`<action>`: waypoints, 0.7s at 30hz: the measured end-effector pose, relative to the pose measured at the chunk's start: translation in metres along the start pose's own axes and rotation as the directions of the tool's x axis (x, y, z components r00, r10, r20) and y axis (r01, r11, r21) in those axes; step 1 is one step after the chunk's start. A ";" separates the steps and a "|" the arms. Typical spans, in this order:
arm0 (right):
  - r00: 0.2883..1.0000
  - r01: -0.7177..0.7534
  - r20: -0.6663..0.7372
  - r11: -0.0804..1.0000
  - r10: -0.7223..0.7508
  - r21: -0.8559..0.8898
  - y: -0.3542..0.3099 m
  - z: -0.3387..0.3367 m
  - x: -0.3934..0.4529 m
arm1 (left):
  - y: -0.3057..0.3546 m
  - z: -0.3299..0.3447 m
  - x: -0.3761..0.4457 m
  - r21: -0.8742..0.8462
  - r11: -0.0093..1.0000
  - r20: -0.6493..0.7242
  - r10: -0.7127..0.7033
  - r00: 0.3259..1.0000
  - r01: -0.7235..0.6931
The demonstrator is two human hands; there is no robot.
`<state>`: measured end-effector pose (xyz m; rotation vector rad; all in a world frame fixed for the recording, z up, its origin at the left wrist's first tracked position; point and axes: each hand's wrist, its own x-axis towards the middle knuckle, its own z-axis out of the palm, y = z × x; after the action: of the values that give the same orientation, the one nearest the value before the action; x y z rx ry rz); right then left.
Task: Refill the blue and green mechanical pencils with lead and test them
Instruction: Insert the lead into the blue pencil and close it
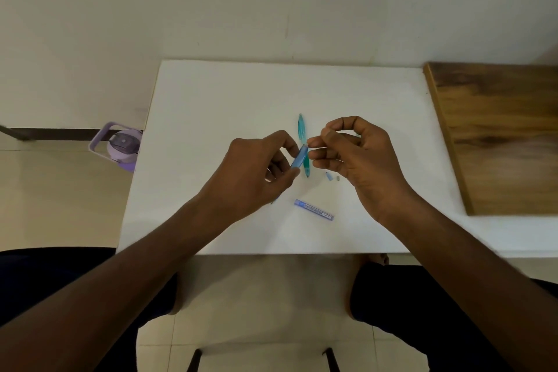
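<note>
My left hand [259,169] grips the blue mechanical pencil [298,158], tilted with its open back end up and to the right. My right hand [353,157] pinches a thin lead [317,147] between thumb and forefinger, its tip at the pencil's open end. The green pencil [302,130] lies lengthwise on the white table [211,106], partly hidden behind the blue one. A blue lead case [314,210] lies nearer to me. A small blue cap [328,176] and a grey eraser piece [338,178] rest beside my right hand.
A wooden board [498,136] lies at the table's right. A purple water bottle [120,145] stands on the floor left of the table. My knees are under the near edge. The wall is right behind the table.
</note>
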<state>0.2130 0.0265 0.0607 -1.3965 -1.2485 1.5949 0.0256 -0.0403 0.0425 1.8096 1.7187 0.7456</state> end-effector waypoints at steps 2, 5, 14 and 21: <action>1.000 -0.003 0.001 1.000 0.003 0.008 -0.001 -0.001 -0.001 | 0.002 0.000 0.001 0.002 1.000 0.005 -0.006 1.000 0.006; 1.000 -0.006 0.011 1.000 0.006 0.019 -0.001 -0.001 -0.002 | 0.003 0.000 0.000 -0.005 1.000 0.013 -0.026 1.000 0.026; 0.999 0.051 0.008 0.998 -0.050 -0.033 0.002 -0.004 0.001 | 0.011 -0.002 -0.002 0.018 0.999 0.018 -0.027 0.999 0.027; 0.998 0.058 0.008 0.997 -0.058 -0.049 0.003 -0.004 0.002 | 0.010 -0.003 -0.002 0.026 0.999 0.018 -0.030 0.999 0.030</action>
<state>0.2167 0.0280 0.0574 -1.3740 -1.3283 1.5398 0.0305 -0.0426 0.0518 1.7980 1.7475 0.6959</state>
